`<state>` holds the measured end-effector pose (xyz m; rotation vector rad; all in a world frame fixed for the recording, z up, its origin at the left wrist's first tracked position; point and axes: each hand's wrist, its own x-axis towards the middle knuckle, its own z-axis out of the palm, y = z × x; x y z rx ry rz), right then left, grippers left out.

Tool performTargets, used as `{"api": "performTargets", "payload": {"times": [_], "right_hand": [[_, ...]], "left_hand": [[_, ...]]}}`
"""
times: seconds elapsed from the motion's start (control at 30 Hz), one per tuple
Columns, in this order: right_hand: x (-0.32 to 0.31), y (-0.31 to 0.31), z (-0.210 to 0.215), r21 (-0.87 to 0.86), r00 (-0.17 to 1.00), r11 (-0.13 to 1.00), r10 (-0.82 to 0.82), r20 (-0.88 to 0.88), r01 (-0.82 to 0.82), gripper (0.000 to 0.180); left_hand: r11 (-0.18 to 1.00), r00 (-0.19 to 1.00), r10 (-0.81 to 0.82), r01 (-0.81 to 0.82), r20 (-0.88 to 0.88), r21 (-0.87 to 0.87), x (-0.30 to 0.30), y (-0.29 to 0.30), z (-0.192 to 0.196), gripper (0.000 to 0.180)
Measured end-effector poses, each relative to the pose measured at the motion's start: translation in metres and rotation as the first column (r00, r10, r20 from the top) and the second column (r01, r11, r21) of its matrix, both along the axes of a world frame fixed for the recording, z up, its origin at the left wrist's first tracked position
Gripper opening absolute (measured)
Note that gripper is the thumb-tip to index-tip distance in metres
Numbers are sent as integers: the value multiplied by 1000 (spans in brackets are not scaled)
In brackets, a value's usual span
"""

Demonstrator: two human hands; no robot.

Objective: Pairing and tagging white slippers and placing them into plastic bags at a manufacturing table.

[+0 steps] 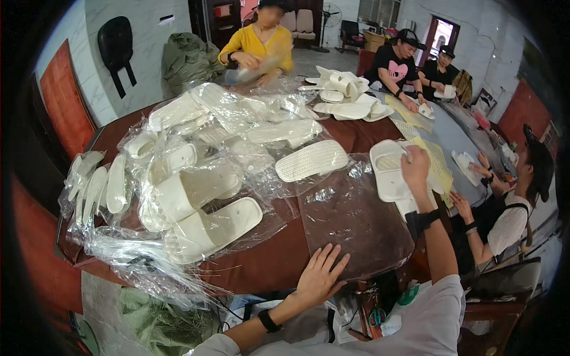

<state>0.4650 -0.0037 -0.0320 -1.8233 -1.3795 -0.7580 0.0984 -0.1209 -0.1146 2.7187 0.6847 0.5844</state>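
My left hand (321,273) lies with fingers spread on the near edge of a flat clear plastic bag (350,213) on the brown tablecloth. To its right, my right hand (416,168) grips a white slipper (389,185) by the side of its strap, beyond the bag's right edge. Part of another white slipper shows beneath my right wrist. Left of the bag, a pair of white slippers (215,228) lies in clear plastic. One more slipper (312,161) rests sole up just beyond the bag.
Bagged slippers (225,113) heap across the table's left and middle. A bundle of thin white ties (148,261) sits at the near left edge. Loose slippers (347,89) pile up at the far side. Co-workers handle slippers and yellow sheets (436,160) along the right and far sides.
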Motion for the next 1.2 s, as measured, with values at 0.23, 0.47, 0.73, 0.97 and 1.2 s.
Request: {"api": "performTargets", "payload": {"times": [0.23,0.47,0.73,0.97,1.2], "right_hand": [[-104,17,-33,-233,365,756,8,-931,-612,26],[-142,78,-60,119,-460,898,-100,-882,-425,20],[-197,44,-23,378,-481,838,163,-861,-393,8],[-264,-39,-33,449,-472,673,164,-866,-588,16],[-261,-101,-42,-41,238,347,548,-802,-937,22]], "left_hand": [[1000,998,-24,25,58,-18,0,2,6,66],[999,999,-38,38,20,16,0,0,3,65],[829,895,71,192,441,-525,-20,15,22,40],[925,588,365,-143,722,-351,-38,43,70,11],[971,865,204,-121,458,-205,-24,49,91,30]]}}
